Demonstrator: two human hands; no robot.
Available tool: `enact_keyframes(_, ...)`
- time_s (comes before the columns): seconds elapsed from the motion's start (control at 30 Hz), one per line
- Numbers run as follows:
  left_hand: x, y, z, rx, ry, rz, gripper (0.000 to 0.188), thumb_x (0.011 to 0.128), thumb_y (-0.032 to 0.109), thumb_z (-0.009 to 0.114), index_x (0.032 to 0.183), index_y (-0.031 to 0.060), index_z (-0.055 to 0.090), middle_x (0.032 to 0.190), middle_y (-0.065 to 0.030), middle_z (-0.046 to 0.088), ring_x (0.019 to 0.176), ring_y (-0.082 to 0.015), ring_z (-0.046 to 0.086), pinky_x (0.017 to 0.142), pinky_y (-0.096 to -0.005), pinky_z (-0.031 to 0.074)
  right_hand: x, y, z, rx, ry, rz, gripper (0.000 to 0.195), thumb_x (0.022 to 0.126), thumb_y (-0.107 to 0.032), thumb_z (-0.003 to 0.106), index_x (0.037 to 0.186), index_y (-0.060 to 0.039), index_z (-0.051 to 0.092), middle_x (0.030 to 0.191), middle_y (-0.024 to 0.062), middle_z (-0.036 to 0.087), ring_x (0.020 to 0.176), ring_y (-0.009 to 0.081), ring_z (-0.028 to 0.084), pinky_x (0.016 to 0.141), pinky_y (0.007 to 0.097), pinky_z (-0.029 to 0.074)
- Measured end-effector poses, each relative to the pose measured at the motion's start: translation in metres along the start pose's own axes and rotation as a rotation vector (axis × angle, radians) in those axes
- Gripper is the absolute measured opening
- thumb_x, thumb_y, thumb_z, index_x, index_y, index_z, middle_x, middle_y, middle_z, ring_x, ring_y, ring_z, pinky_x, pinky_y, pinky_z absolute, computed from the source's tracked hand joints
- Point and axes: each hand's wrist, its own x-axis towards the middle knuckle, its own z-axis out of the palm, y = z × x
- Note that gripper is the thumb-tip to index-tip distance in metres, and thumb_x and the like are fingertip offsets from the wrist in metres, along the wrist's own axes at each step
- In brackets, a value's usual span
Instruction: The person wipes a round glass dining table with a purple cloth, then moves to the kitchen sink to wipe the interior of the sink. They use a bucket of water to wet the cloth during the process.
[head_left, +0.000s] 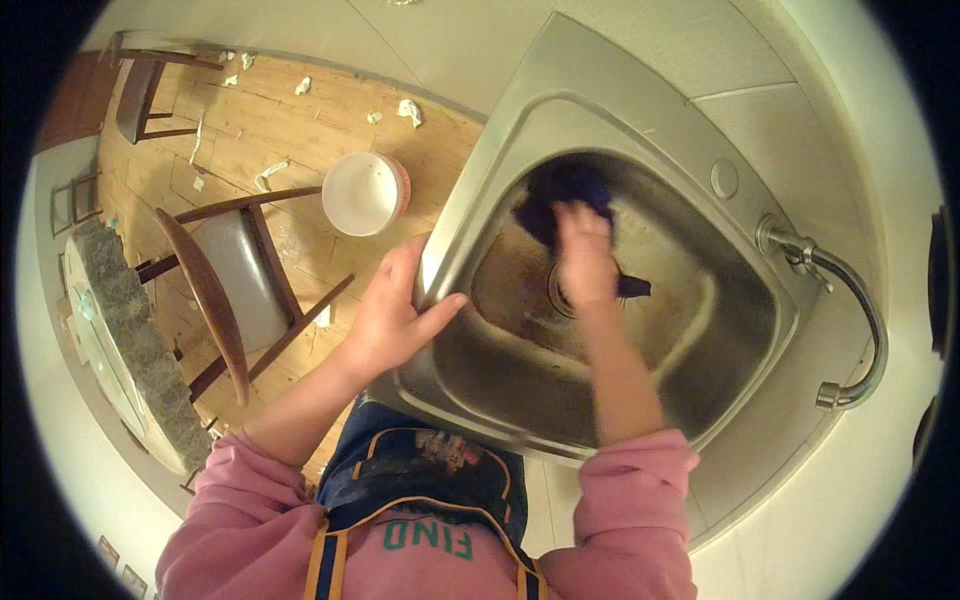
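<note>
My right hand (589, 259) reaches down into a stainless steel sink (457, 262) and is slightly blurred. Its fingers lie on a dark purple cloth (551, 187) against the basin's floor at the far side; a dark end of cloth also shows beside the wrist. Whether the fingers grip the cloth or only press on it cannot be told. Part of the round drain (559, 294) shows beneath this hand, and brown stains mark the basin floor. My left hand (394, 304) holds the sink's left edge, thumb on top and fingers over the side.
A chrome tap (851, 274) with a curved spout stands at the sink's right corner, its spout turned outward. On the wooden floor at left are a white bucket (361, 195), a wooden chair (225, 277) and scraps of paper (409, 112). A table (142, 330) stands farther left.
</note>
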Motion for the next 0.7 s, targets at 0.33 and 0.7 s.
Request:
enact_keyframes(0.33,0.002,0.000,-0.001,-0.009,0.028,0.084,0.062,0.074,0.017,0.071,0.123,-0.0017,0.039,0.112,-0.0228,0.050,0.103,-0.0395,0.049,0.089,-0.0423,0.041,-0.022,0.042,-0.021,0.063,0.376,0.292,0.029,0.077,-0.011,0.060,0.103,-0.0002,0.057,0.103,0.0209,0.056,0.099,0.0384,0.052,0.089,0.0434,0.040)
enact_keyframes(0.7,0.001,-0.001,0.006,0.036,0.072,0.066,0.058,0.074,0.018,0.071,0.121,-0.0020,0.042,0.105,-0.0232,0.053,0.098,-0.0388,0.051,0.086,-0.0431,0.041,-0.079,-0.075,0.039,0.317,-0.276,-0.065,0.053,0.076,-0.002,0.054,0.127,-0.0064,0.045,0.118,0.0202,0.050,0.106,0.0372,0.050,0.090,0.0429,0.044)
